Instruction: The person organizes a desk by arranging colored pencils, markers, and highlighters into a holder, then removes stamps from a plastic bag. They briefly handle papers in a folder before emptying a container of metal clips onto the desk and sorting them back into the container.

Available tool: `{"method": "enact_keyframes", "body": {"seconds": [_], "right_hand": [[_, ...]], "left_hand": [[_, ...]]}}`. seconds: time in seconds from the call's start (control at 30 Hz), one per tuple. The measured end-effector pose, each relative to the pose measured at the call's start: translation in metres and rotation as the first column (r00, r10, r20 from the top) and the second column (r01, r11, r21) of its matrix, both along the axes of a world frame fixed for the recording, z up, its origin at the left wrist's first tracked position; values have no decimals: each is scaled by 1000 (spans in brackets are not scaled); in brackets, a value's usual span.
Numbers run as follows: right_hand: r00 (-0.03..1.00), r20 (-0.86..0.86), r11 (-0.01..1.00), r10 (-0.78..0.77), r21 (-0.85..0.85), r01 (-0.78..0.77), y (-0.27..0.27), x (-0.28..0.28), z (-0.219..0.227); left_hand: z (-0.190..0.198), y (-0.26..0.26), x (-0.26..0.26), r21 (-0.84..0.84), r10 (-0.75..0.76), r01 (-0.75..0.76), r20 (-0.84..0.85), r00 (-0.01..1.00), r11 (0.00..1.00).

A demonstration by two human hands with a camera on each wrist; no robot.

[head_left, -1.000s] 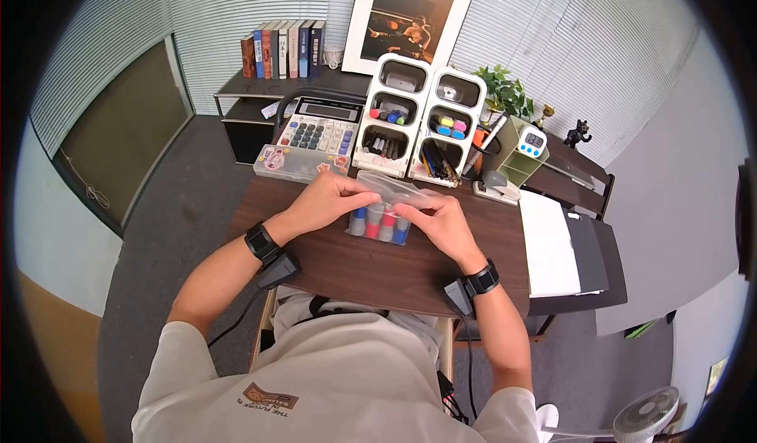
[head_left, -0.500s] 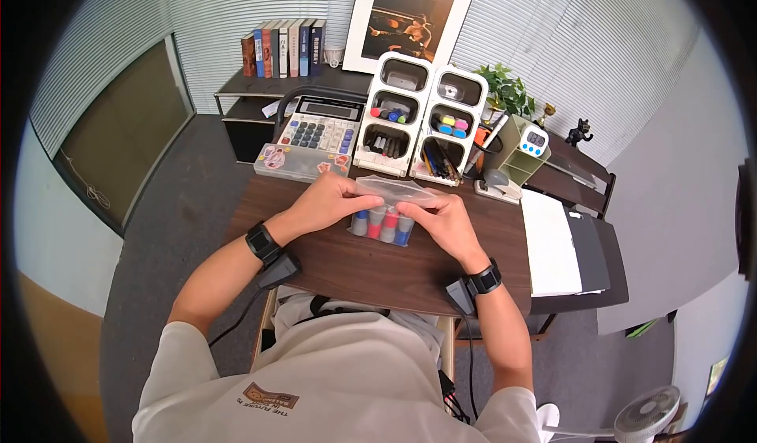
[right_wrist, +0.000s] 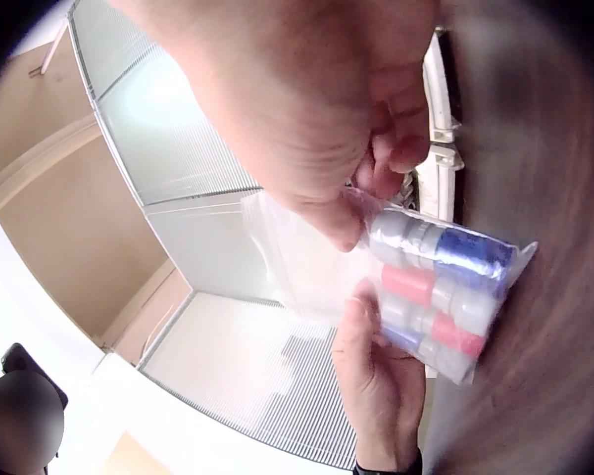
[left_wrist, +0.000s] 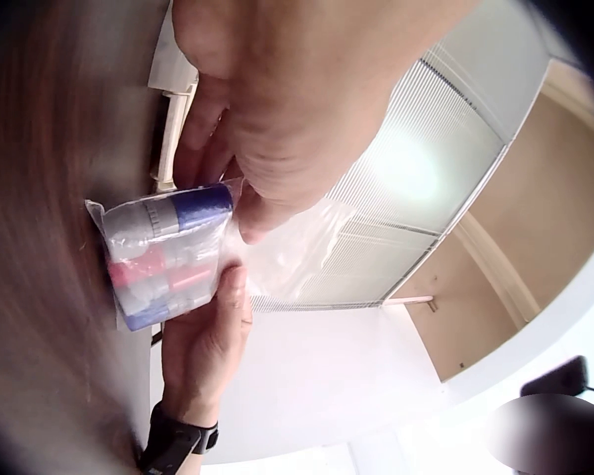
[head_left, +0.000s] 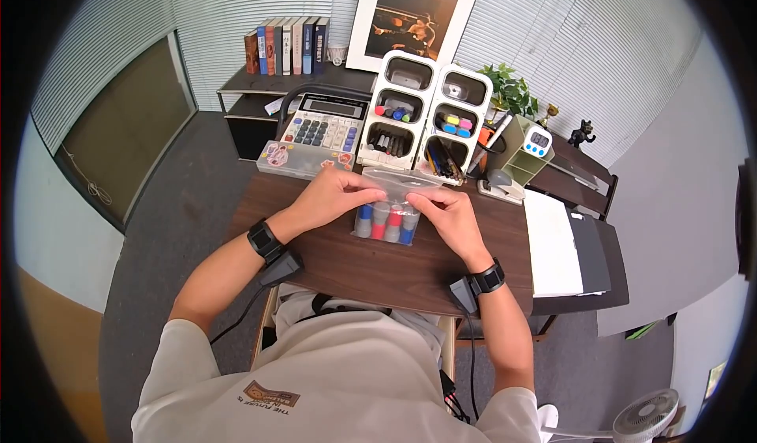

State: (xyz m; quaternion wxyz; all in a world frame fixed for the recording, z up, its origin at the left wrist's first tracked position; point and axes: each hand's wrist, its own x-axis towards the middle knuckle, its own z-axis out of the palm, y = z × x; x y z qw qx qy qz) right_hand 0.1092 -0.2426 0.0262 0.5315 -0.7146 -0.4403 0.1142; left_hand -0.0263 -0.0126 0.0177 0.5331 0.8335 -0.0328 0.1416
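While my left hand [head_left: 333, 195] and right hand [head_left: 453, 218] pinch the clear bag [head_left: 400, 182] of cylinders [head_left: 394, 220] over the desk [head_left: 355, 273], thumbs in front, the head view hides most fingertips, and I can't tell whether the bag's lower edge touches wood.

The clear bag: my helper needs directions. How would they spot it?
On the brown desk, look in front of the white pen organizers. The left hand and right hand pinch a clear bag; unlike the stickered case nearby, it shows red, blue and grey cylinders.
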Motion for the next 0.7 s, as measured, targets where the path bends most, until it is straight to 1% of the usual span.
{"method": "enact_keyframes", "body": {"seconds": [0.07,0.1,0.17,0.2,0.27,0.4,0.47,0.5,0.57,0.6,0.67,0.7], "right_hand": [[998,-53,999,-40,2,40,0,-3,4],[998,-54,999,-39,2,39,0,-2,4],[994,-75,996,-84,4,85,-2,2,6],[994,-76,996,-84,4,85,-2,2,6],[994,-71,994,-81,73,86,-2,0,5],[994,-72,995,-86,44,89,-3,-4,9],[985,-151,973,-78,202,108,-2,-7,10],[985,-154,973,-79,202,110,-2,-6,9],[993,-109,967,-51,242,76,-3,-4,8],[992,-112,967,-51,242,77,-3,-4,8],[997,-42,965,-66,250,75,-4,-6,10],[997,-46,965,-68,249,77,-4,-6,10]], "left_hand": [[1,-5,-1,-150,20,-11,63,998,989],[1,-4,-2,-150,21,-11,62,998,989],[3,0,-1,-196,54,-31,117,992,980],[3,2,0,-196,55,-31,116,992,980],[2,4,0,-184,46,-24,116,992,983],[1,2,-2,-141,72,-56,116,991,988],[1,1,-1,-269,113,-51,219,969,962],[1,1,-1,-269,112,-51,217,970,962],[5,1,-3,-300,133,-57,238,962,952],[5,1,-3,-301,132,-57,236,963,952],[5,1,-4,-277,144,-74,245,959,958],[4,2,-4,-277,144,-74,241,960,958]]}}
